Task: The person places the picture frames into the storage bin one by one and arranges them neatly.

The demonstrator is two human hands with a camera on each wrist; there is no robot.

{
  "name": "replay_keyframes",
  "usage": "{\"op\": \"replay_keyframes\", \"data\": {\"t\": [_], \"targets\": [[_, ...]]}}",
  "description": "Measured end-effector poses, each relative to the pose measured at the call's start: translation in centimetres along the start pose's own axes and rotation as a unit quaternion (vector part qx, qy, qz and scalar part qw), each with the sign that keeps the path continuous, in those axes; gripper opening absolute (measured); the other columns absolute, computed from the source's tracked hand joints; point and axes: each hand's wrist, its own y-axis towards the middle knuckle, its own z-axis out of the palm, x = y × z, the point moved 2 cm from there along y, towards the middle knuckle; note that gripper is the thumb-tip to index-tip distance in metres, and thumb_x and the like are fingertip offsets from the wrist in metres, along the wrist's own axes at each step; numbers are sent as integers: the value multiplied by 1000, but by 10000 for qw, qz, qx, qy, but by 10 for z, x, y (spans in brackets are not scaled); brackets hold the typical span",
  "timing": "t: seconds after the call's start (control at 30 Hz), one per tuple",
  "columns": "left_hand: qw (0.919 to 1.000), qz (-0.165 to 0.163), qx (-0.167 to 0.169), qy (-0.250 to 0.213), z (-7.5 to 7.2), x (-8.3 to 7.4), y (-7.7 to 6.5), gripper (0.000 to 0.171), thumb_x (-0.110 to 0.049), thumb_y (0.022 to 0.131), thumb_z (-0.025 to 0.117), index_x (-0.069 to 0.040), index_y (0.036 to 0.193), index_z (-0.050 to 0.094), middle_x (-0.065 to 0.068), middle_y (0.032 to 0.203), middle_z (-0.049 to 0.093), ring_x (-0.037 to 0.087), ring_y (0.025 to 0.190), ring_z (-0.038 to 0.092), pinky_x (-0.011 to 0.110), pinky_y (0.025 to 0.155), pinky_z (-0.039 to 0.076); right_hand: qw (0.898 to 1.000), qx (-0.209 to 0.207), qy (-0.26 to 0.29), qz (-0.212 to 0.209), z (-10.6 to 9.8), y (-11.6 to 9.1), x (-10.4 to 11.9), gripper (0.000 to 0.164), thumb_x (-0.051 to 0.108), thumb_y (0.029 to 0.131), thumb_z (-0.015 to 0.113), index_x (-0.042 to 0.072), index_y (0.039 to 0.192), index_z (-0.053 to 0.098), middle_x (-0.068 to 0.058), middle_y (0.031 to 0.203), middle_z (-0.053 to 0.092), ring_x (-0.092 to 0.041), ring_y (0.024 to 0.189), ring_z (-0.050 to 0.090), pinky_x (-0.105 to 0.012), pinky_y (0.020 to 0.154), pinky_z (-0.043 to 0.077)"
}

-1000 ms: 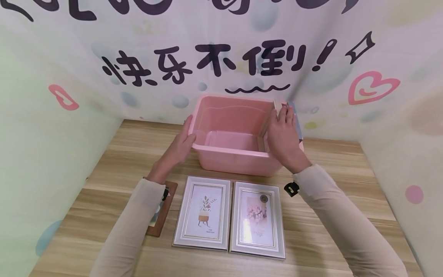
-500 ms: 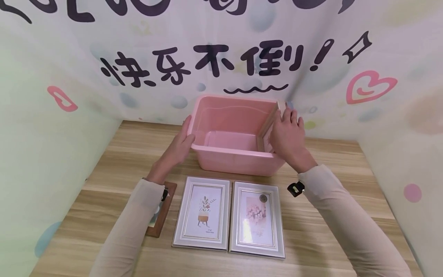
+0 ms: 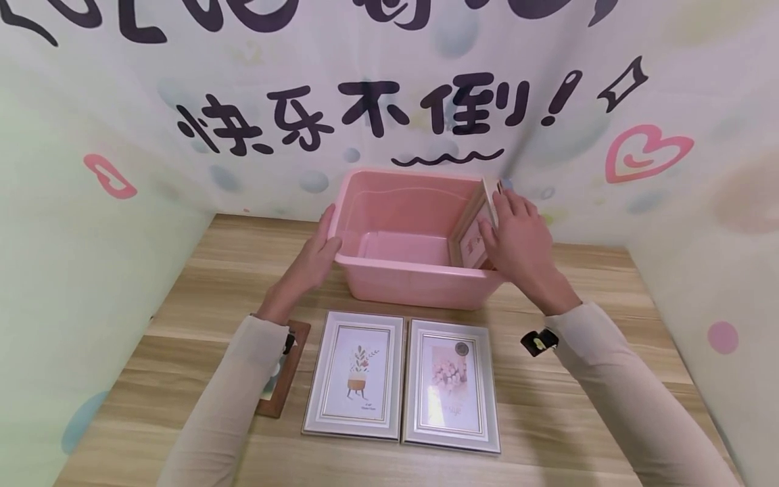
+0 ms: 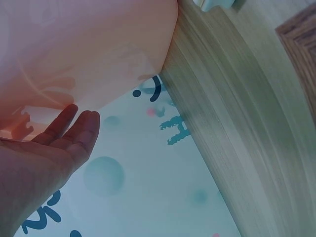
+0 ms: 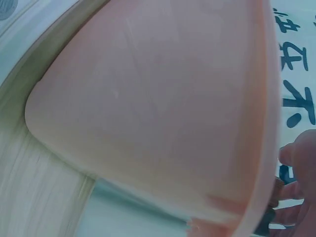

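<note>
A pink plastic tub (image 3: pixel 420 287) stands on the wooden table against the back wall. My left hand (image 3: pixel 313 253) grips its left rim, thumb on top, and the fingers lie along the outer wall. A light-wood picture frame (image 3: pixel 465 223) stands tilted inside the tub along the right wall, its picture facing left. My right hand (image 3: pixel 520 237) holds the frame's upper edge, thumb over the front and fingertips at the far top corner. In the right wrist view, the tub wall hides most of the frame, and the fingers (image 5: pixel 291 212) show past the rim.
Two white picture frames lie face up side by side before the tub: a left one (image 3: pixel 356 375) with a plant picture and a right one (image 3: pixel 453 385) with pink flowers. A brown wooden frame (image 3: pixel 286 379) is partly under my left sleeve. Printed cloth (image 3: pixel 274 182) hangs behind.
My right hand has shifted right, uncovering more of the light-wood frame's front. The blue panel beside it at the tub's right rim has dropped from view. My left hand stays on the rim.
</note>
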Motion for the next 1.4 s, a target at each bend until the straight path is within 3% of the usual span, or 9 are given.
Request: {"op": "replay_keyframes", "data": {"t": [0.1,0.33,0.63,1.03,1.4], "targets": [[10000,19,0,-19,0,0,0,68,-14,100,29,-13,160,-2,11,165,14,26,149,22,48,122,17,9991,-238,284,-193,-5,-6,-1,53,29,102,47,-4,144,44,-30,148,42,-49,135,39,-62,110,33],[10000,-3,-8,1,0,1,-1,67,-14,100,29,-13,161,-1,10,166,14,25,149,21,47,122,17,9952,-374,837,-342,-16,-25,-3,54,26,101,52,-4,145,45,-28,148,43,-47,135,39,-61,111,32],[10000,24,-5,-10,0,1,-1,67,-15,101,29,-14,161,-1,10,166,14,25,149,22,48,121,18,9861,-862,920,-1082,-21,-52,1,49,15,92,66,-8,134,56,-26,139,53,-44,121,51,-58,94,46],[10000,8,-13,-45,0,0,0,67,-14,100,29,-14,161,-1,10,165,15,25,148,23,47,122,18,9754,-638,1498,-1486,-15,-82,4,59,13,88,70,-3,141,50,-22,136,55,-41,119,56,-60,95,46],[10000,20,-18,-92,0,0,-1,67,-14,100,29,-14,161,-1,11,165,15,27,148,24,48,121,18,9615,-739,1881,-1862,-1,-99,2,47,9,83,70,-1,127,59,-14,115,65,-25,97,62,-43,80,52]]}}
